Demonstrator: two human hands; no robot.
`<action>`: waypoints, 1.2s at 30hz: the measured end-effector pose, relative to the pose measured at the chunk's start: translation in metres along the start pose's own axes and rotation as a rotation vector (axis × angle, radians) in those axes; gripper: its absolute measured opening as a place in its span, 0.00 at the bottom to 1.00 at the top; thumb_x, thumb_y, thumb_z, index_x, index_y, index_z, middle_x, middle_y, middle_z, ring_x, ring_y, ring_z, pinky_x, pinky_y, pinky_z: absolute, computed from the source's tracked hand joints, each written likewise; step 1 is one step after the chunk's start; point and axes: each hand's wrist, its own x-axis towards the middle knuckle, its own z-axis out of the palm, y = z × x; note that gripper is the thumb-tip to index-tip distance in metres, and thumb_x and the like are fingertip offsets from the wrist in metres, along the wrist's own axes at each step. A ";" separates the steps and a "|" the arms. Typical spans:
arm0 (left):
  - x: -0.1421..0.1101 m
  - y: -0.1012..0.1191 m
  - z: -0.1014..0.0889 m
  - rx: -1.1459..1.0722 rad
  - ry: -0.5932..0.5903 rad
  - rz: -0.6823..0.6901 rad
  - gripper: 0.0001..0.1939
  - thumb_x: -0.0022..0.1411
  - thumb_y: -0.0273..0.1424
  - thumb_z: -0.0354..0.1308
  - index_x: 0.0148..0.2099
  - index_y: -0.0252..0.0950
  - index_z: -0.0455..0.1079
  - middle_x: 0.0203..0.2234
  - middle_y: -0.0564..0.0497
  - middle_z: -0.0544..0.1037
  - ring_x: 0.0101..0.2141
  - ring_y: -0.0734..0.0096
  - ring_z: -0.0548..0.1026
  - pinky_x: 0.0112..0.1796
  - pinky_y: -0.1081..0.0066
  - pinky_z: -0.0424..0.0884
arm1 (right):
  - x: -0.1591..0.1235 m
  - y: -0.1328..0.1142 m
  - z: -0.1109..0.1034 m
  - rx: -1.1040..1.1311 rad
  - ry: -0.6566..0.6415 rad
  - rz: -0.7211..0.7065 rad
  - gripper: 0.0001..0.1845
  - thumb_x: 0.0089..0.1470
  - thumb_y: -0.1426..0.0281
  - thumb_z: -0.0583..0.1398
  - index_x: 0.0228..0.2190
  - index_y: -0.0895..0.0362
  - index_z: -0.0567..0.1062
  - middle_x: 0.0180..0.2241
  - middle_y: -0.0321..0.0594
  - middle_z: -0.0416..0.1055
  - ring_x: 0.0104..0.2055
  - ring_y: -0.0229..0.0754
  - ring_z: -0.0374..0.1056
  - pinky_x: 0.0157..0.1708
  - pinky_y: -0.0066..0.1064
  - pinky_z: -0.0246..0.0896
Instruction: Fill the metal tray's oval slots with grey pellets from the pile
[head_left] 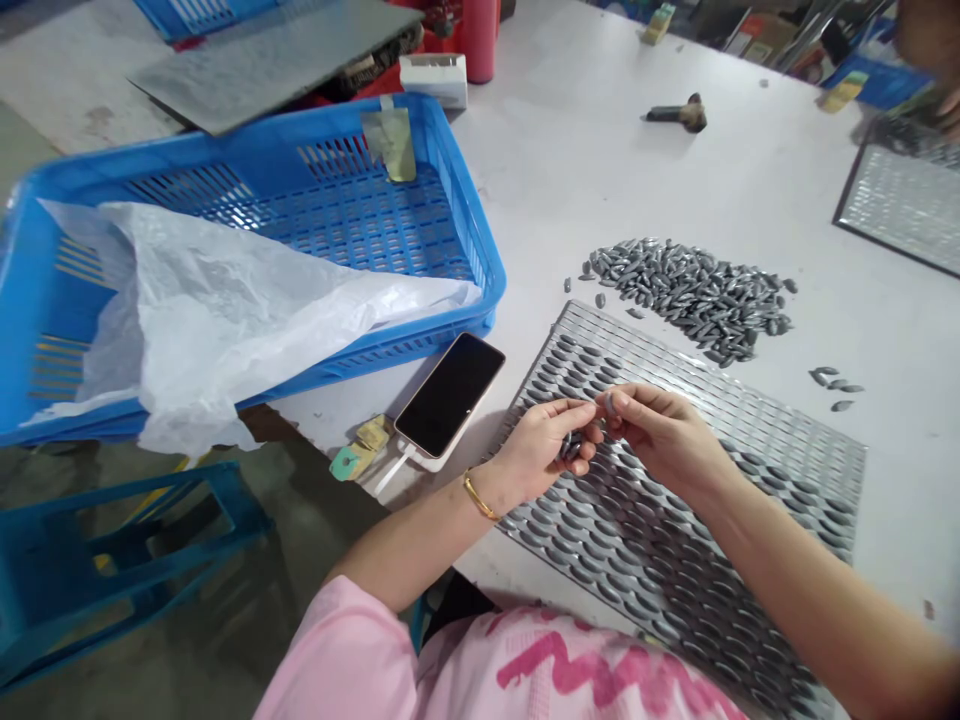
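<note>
My left hand [536, 450] curls around a few small grey oval pieces [571, 446], held against the palm. My right hand [660, 435] pinches one grey piece [609, 405] between thumb and fingertip, right beside the left fingertips. Both hands hover over a perforated metal tray [825, 470] with rows of oval pockets, most of which hold grey pieces. Beyond it lies a loose heap of the same grey pieces [690, 295] on the white table [570, 200]. A few strays [829, 380] sit to its right.
A smartphone [450, 395] on a charging cable lies left of the tray, beside a blue plastic crate [450, 200] lined with a white bag [225, 310]. A second metal tray [907, 205] sits at upper right, near a co-worker's arm [930, 50]. A blue stool [112, 560] stands on the floor.
</note>
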 end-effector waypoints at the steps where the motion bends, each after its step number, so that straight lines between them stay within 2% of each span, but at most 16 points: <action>1: 0.000 0.000 0.000 0.004 -0.003 0.003 0.12 0.58 0.36 0.65 0.38 0.33 0.72 0.26 0.52 0.71 0.22 0.81 0.67 0.19 0.79 0.58 | 0.000 0.000 0.001 0.029 0.004 0.010 0.15 0.53 0.55 0.66 0.29 0.54 0.78 0.29 0.39 0.72 0.28 0.39 0.64 0.28 0.32 0.63; 6: -0.001 -0.001 0.001 0.019 0.016 0.030 0.15 0.53 0.37 0.69 0.37 0.34 0.70 0.26 0.54 0.71 0.22 0.80 0.67 0.19 0.79 0.59 | -0.003 0.000 0.003 0.074 -0.007 0.045 0.13 0.53 0.57 0.67 0.29 0.54 0.77 0.27 0.39 0.72 0.28 0.39 0.66 0.29 0.32 0.64; 12: -0.002 -0.001 0.004 0.144 0.055 0.114 0.15 0.53 0.37 0.68 0.36 0.34 0.70 0.26 0.53 0.73 0.22 0.80 0.68 0.19 0.78 0.62 | -0.012 -0.001 0.000 -0.039 0.025 0.005 0.14 0.53 0.56 0.67 0.32 0.54 0.79 0.27 0.39 0.74 0.29 0.40 0.68 0.29 0.32 0.65; 18: -0.004 -0.006 0.007 0.380 0.052 0.189 0.12 0.55 0.37 0.66 0.35 0.34 0.71 0.23 0.54 0.73 0.20 0.79 0.68 0.19 0.77 0.62 | -0.018 -0.012 -0.017 -0.134 -0.097 0.059 0.12 0.51 0.57 0.69 0.29 0.53 0.82 0.27 0.40 0.75 0.28 0.40 0.68 0.26 0.32 0.66; 22: -0.005 -0.005 0.008 0.308 0.034 0.118 0.11 0.54 0.35 0.67 0.33 0.34 0.70 0.22 0.55 0.72 0.20 0.80 0.68 0.18 0.78 0.61 | -0.019 -0.012 -0.034 -0.254 -0.169 0.074 0.15 0.48 0.56 0.70 0.32 0.54 0.82 0.27 0.41 0.77 0.28 0.41 0.70 0.28 0.33 0.68; 23: -0.005 -0.003 0.008 0.240 0.026 0.084 0.11 0.54 0.34 0.67 0.33 0.34 0.70 0.23 0.54 0.73 0.20 0.80 0.68 0.18 0.78 0.60 | -0.018 -0.010 -0.040 -0.307 -0.136 0.044 0.16 0.48 0.56 0.70 0.34 0.54 0.82 0.28 0.41 0.78 0.29 0.42 0.71 0.29 0.34 0.69; 25: -0.006 0.003 0.008 0.054 0.039 0.029 0.09 0.55 0.32 0.66 0.34 0.33 0.70 0.27 0.51 0.75 0.22 0.79 0.72 0.18 0.79 0.60 | -0.012 -0.005 -0.053 -0.465 0.012 -0.086 0.16 0.50 0.56 0.69 0.37 0.52 0.82 0.32 0.42 0.80 0.32 0.44 0.74 0.31 0.35 0.69; 26: -0.007 0.006 0.008 -0.055 0.052 0.018 0.07 0.56 0.30 0.64 0.36 0.33 0.71 0.29 0.49 0.76 0.25 0.77 0.75 0.20 0.80 0.63 | -0.007 -0.002 -0.059 -0.564 0.103 -0.178 0.14 0.52 0.57 0.67 0.38 0.51 0.82 0.34 0.41 0.80 0.33 0.45 0.74 0.33 0.36 0.70; 28: -0.009 0.011 0.009 -0.278 0.111 0.061 0.07 0.58 0.27 0.59 0.41 0.33 0.72 0.37 0.46 0.79 0.36 0.68 0.81 0.31 0.75 0.74 | 0.004 0.005 -0.071 -0.768 0.232 -0.371 0.10 0.56 0.59 0.64 0.37 0.49 0.82 0.35 0.40 0.81 0.33 0.45 0.74 0.35 0.38 0.69; 29: -0.010 0.012 0.009 -0.355 0.125 0.076 0.08 0.59 0.26 0.56 0.43 0.33 0.72 0.40 0.44 0.80 0.41 0.63 0.81 0.38 0.71 0.77 | 0.010 0.008 -0.075 -0.859 0.251 -0.456 0.10 0.58 0.60 0.62 0.35 0.50 0.82 0.35 0.40 0.81 0.32 0.45 0.74 0.34 0.38 0.69; 31: -0.010 0.010 0.010 -0.409 0.122 0.031 0.10 0.61 0.24 0.53 0.44 0.31 0.72 0.43 0.41 0.80 0.45 0.58 0.81 0.46 0.63 0.77 | 0.021 0.013 -0.080 -1.001 0.219 -0.584 0.11 0.60 0.63 0.60 0.35 0.51 0.82 0.33 0.40 0.80 0.32 0.45 0.75 0.34 0.38 0.69; 34: -0.007 0.004 0.011 -0.352 0.136 -0.048 0.10 0.61 0.22 0.52 0.44 0.31 0.70 0.40 0.41 0.80 0.41 0.58 0.82 0.45 0.62 0.78 | 0.031 0.018 -0.079 -1.122 0.165 -0.690 0.12 0.62 0.66 0.57 0.37 0.51 0.82 0.34 0.42 0.80 0.37 0.46 0.76 0.37 0.37 0.70; 36: -0.006 0.001 0.012 -0.305 0.165 -0.021 0.08 0.63 0.22 0.52 0.44 0.32 0.69 0.40 0.41 0.80 0.39 0.60 0.82 0.42 0.63 0.79 | 0.033 0.018 -0.077 -1.173 0.150 -0.723 0.13 0.63 0.67 0.56 0.39 0.52 0.82 0.35 0.43 0.80 0.38 0.46 0.75 0.38 0.38 0.70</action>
